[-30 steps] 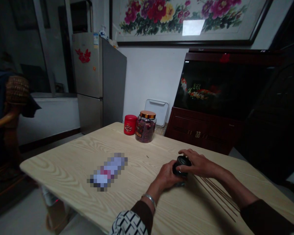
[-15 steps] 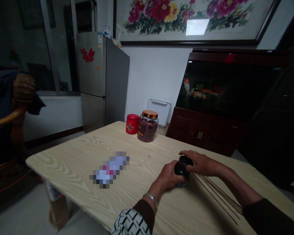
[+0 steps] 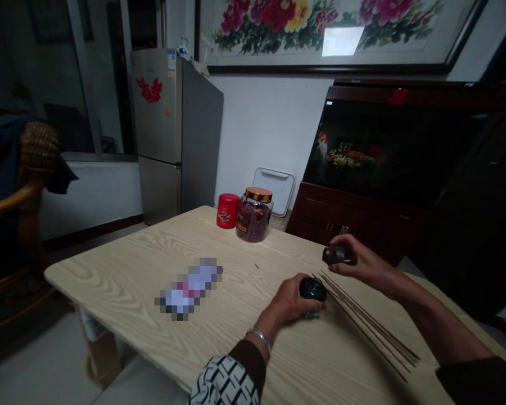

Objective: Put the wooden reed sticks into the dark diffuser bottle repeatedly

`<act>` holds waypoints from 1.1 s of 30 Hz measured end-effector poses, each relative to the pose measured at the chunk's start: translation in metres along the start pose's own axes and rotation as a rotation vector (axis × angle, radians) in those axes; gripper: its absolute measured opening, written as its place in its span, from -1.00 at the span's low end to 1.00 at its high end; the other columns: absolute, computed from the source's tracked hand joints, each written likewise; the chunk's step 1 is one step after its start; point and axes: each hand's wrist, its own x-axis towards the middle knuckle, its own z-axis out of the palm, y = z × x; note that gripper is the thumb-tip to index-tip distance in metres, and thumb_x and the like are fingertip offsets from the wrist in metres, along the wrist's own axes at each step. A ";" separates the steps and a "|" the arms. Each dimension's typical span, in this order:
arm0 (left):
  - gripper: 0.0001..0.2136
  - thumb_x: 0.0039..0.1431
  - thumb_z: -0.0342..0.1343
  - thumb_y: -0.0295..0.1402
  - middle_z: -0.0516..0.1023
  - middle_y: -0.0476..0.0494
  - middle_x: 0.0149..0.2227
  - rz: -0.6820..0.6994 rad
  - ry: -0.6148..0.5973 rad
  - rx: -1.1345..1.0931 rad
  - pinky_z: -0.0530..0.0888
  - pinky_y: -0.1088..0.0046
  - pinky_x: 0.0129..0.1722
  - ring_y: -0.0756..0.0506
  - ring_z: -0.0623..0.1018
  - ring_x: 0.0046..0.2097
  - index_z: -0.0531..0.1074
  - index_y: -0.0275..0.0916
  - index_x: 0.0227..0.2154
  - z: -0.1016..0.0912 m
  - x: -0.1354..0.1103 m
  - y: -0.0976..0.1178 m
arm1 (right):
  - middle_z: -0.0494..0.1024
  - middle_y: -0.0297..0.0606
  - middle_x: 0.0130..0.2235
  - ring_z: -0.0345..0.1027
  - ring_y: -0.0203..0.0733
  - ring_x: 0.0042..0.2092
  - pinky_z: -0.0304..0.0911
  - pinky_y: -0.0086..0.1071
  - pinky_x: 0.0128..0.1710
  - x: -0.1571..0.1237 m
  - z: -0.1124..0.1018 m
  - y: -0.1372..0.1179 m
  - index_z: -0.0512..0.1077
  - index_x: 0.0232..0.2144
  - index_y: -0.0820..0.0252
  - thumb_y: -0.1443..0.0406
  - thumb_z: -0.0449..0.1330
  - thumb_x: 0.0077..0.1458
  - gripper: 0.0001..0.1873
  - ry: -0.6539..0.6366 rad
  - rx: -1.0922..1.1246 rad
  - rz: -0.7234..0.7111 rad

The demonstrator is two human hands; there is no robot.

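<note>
My left hand (image 3: 290, 299) wraps round a small dark round glass bottle (image 3: 313, 289) with a clear base, standing on the wooden table. Its top faces up, with a ring-like opening. Raised above and to the right of the bottle, my right hand (image 3: 360, 260) grips a dark brown rounded cap (image 3: 335, 255), apart from the bottle. Several thin brown sticks (image 3: 369, 319) lie on the table just right of the bottle, beneath my right forearm.
Toward the table's (image 3: 122, 270) far corner stand a red canister (image 3: 227, 211) and a glass jar (image 3: 253, 216) with a copper-coloured lid. A pixelated flat object (image 3: 189, 289) lies left of my hands. Beyond are a fridge (image 3: 158, 129) and a fish tank cabinet (image 3: 346, 214).
The cap has come off the bottle in my right hand, which has moved up and right. My left hand stays round the bottle in about the same place.
</note>
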 end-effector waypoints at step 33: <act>-0.41 -0.19 0.45 -0.26 0.57 -0.17 -0.21 -0.018 -0.021 -0.085 0.48 0.23 -0.02 -0.19 0.55 -0.12 0.48 -0.26 -0.03 0.003 0.003 -0.004 | 0.59 -0.06 -0.25 0.48 0.00 -0.21 0.23 -0.25 -0.23 -0.097 0.035 0.104 0.50 -0.29 0.15 0.27 -0.04 0.23 -0.70 0.014 -0.696 0.253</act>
